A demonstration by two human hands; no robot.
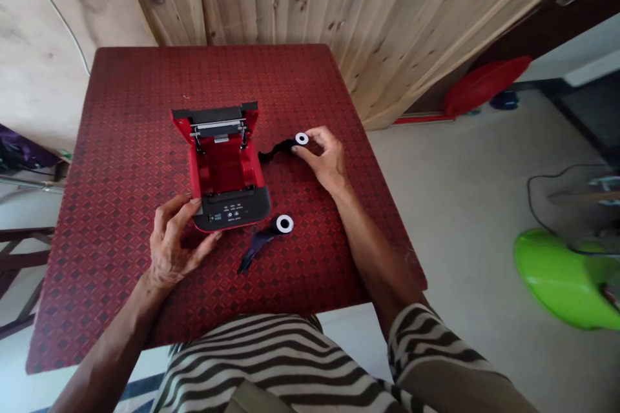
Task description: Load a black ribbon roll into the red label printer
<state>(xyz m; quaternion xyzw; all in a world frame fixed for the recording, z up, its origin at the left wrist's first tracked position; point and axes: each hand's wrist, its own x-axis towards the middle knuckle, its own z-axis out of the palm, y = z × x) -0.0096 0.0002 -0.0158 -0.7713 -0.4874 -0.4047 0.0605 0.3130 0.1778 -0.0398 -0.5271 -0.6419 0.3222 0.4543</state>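
Note:
A red and black label printer [232,208] stands on the table with its lid tilted up and back, so its red inner bay shows. My left hand [174,240] grips the printer's front left corner, fingers on the side and top, thumb low along the front edge. To the right of the printer, my right hand [327,158] pinches a black ribbon roll [297,140] with a white end between thumb and fingers. A loose black tail runs from this roll toward the printer's side. Another ribbon roll [279,226] lies near the printer's front right corner, its dark tail trailing toward me.
The table [130,90] has a red patterned top and reaches back to a wooden plank wall [290,0]. On the floor at right is a bright green plastic object [557,277] with a dark cable above it. A red rounded object [484,87] is farther back.

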